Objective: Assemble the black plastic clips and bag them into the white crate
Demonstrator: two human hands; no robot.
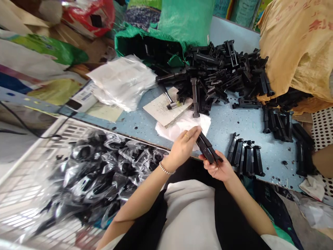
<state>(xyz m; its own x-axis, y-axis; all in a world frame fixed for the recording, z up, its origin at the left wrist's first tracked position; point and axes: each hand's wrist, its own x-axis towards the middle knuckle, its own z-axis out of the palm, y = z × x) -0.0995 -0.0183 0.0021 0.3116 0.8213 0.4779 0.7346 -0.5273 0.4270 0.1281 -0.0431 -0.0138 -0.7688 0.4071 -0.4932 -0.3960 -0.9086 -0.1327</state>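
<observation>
My right hand (220,168) grips the near end of a long black plastic part (208,148), fingers curled beneath it. At its far end, my left hand (184,146) presses against it with the fingers held together; the left thumb is hidden. The part is tilted above the bench edge and looks like two bars side by side; whether it is one piece or two I cannot tell. Just beyond my left hand lies a white plastic sheet (179,129). Several similar black parts (248,158) stand in a row to the right of my right hand.
A heap of black parts (215,74) spills from a green sack (121,41) onto the blue bench (135,130). Clear bags (125,78) lie left. A white crate (23,159) holds bagged black parts (96,184). Another person's arm (322,161) reaches in at right.
</observation>
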